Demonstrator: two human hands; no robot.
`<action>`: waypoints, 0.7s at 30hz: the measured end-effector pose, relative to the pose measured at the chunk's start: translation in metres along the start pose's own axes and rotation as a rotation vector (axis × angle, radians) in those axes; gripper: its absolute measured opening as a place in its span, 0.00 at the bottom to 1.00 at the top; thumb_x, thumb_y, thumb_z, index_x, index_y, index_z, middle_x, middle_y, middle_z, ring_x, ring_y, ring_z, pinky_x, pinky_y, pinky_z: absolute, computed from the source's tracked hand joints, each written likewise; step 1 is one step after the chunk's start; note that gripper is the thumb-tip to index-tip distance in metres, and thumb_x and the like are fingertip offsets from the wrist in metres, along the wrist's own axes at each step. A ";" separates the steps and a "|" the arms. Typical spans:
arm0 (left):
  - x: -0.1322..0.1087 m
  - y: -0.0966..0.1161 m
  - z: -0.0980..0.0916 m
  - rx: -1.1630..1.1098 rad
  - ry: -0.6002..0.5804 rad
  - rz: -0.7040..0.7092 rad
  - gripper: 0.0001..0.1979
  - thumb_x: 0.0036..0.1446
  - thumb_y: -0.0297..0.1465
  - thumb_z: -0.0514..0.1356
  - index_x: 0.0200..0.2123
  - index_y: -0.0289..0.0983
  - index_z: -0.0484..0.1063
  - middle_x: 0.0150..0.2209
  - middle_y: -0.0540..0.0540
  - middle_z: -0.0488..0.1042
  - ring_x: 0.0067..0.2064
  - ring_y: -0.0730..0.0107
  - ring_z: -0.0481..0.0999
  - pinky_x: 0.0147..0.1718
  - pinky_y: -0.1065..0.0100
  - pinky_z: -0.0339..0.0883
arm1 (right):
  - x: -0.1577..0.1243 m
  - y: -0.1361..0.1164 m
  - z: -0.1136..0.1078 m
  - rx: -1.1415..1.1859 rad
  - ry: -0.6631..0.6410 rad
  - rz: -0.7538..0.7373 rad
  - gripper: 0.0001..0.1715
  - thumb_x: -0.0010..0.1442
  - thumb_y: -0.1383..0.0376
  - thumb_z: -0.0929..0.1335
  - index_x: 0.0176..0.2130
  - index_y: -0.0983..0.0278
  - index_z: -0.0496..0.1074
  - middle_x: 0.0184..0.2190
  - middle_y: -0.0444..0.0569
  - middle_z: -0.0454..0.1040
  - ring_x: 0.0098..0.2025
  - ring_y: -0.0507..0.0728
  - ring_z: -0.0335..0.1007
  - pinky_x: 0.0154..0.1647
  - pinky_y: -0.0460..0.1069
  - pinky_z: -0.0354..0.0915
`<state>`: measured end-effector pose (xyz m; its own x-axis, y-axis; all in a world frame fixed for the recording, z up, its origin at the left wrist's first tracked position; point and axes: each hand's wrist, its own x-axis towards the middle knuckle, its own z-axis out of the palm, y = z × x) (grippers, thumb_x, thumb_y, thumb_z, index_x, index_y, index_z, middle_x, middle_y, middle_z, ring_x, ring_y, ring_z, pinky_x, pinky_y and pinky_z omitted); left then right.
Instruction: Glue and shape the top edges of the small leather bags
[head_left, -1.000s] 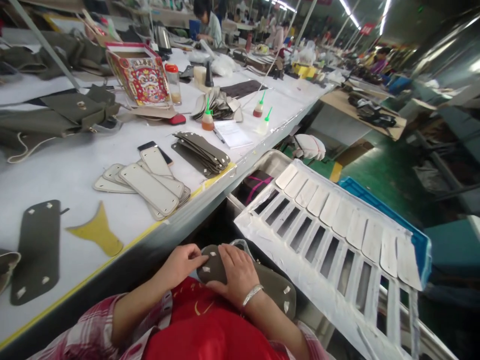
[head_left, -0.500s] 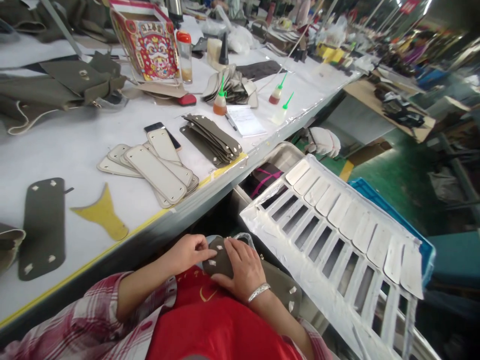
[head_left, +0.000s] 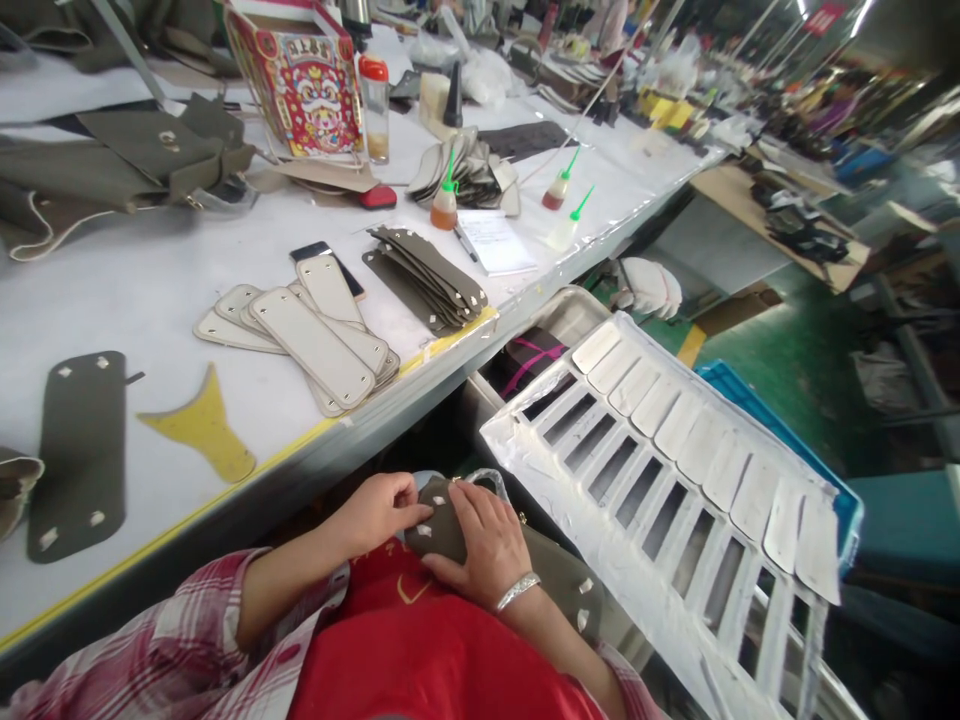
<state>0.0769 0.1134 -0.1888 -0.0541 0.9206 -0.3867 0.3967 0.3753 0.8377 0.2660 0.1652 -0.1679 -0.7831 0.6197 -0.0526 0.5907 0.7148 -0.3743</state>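
On my lap is an olive-grey leather panel [head_left: 442, 535] with small white tabs at its rounded end. My left hand [head_left: 390, 510] has its fingers curled in, thumb and index finger at the panel's left edge. Spread over its upper face, my right hand [head_left: 486, 540] grips it with fingers at the far edge and the thumb nearer me. Olive material with two more white tabs [head_left: 585, 586] shows beyond my right wrist; whether it is the same piece I cannot tell. What lies under both hands is hidden.
A white slotted rack [head_left: 637, 500] holding pale strips stands close on my right. On the table lie beige panels [head_left: 311, 340], stacked olive panels [head_left: 427, 280], a single olive panel [head_left: 79, 455] and a yellow piece [head_left: 202, 425]. Green-tipped bottles [head_left: 444, 208] stand farther back.
My view has shifted very slightly. Both hands keep nearly the same place on the olive leather panel, and the left fingertips have moved only a little at its edge.
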 end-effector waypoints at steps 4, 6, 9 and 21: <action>0.004 -0.004 0.000 -0.004 -0.009 0.025 0.16 0.48 0.41 0.60 0.23 0.36 0.60 0.20 0.55 0.62 0.24 0.75 0.60 0.22 0.73 0.53 | 0.007 -0.006 -0.002 0.001 -0.046 0.049 0.47 0.44 0.46 0.69 0.55 0.70 0.60 0.52 0.59 0.63 0.51 0.66 0.58 0.52 0.59 0.55; 0.007 -0.008 -0.001 -0.024 -0.033 0.034 0.15 0.47 0.41 0.61 0.24 0.37 0.60 0.21 0.56 0.62 0.24 0.75 0.60 0.22 0.73 0.54 | 0.011 -0.010 0.000 -0.015 -0.056 0.070 0.51 0.42 0.43 0.69 0.56 0.72 0.59 0.51 0.61 0.63 0.50 0.67 0.58 0.51 0.60 0.55; 0.009 -0.011 -0.003 -0.049 -0.073 0.052 0.15 0.47 0.41 0.61 0.25 0.37 0.60 0.21 0.56 0.62 0.24 0.76 0.60 0.22 0.74 0.54 | 0.015 -0.014 0.005 -0.030 -0.047 0.095 0.52 0.41 0.44 0.69 0.55 0.72 0.59 0.49 0.61 0.64 0.49 0.68 0.59 0.50 0.60 0.55; 0.009 -0.008 -0.005 -0.198 -0.117 0.038 0.15 0.48 0.39 0.60 0.25 0.37 0.57 0.21 0.57 0.61 0.21 0.77 0.63 0.20 0.74 0.56 | 0.022 -0.025 0.010 -0.038 0.027 0.131 0.38 0.42 0.50 0.67 0.48 0.69 0.63 0.41 0.56 0.66 0.43 0.64 0.61 0.46 0.57 0.56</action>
<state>0.0689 0.1189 -0.1972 0.0687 0.9199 -0.3860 0.2083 0.3652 0.9073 0.2324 0.1577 -0.1688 -0.6934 0.7167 -0.0740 0.6952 0.6385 -0.3302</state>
